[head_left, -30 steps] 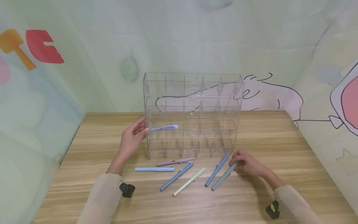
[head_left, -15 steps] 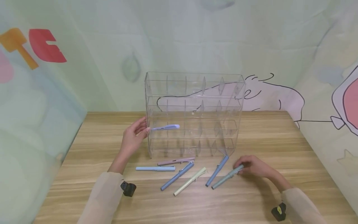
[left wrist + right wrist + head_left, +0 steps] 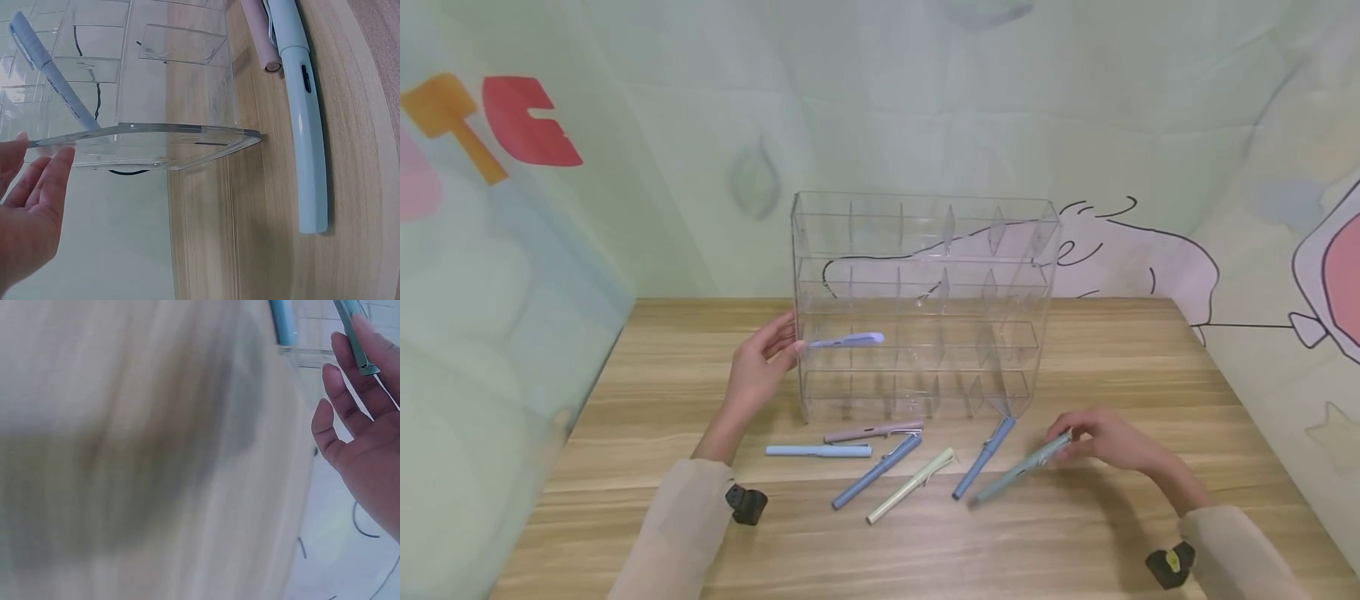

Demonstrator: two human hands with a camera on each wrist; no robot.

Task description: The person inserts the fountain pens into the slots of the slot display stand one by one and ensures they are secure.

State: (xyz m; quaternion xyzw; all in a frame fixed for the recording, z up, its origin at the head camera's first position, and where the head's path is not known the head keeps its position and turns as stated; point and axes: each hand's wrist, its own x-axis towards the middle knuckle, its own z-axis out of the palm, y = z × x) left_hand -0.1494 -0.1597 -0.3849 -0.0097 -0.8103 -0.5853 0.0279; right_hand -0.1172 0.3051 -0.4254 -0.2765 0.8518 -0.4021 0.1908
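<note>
A clear acrylic organizer (image 3: 925,300) with rows of compartments stands upright near the back of the table. My left hand (image 3: 758,367) grips its left side wall, thumb on one face and fingers on the other. A lavender pen (image 3: 850,340) lies inside a left compartment, close to that thumb; in the left wrist view the pen (image 3: 53,75) leans beyond the wall. My right hand (image 3: 1105,442) pinches the clip end of a grey-green pen (image 3: 1022,468), whose other end points down and left near the tabletop. In the right wrist view the thumb and fingers hold the pen (image 3: 356,337).
Several pens lie before the organizer: light blue (image 3: 818,451), mauve (image 3: 872,432), a blue one (image 3: 877,472) touching the mauve, pale green (image 3: 910,487), and another blue (image 3: 983,458) at the organizer's right front corner. A patterned cloth backdrop (image 3: 700,167) hangs behind the wooden table (image 3: 655,375).
My right hand has moved right, drawing the grey-green pen's clip end with it and away from the blue pen. The left hand keeps its grip on the organizer.
</note>
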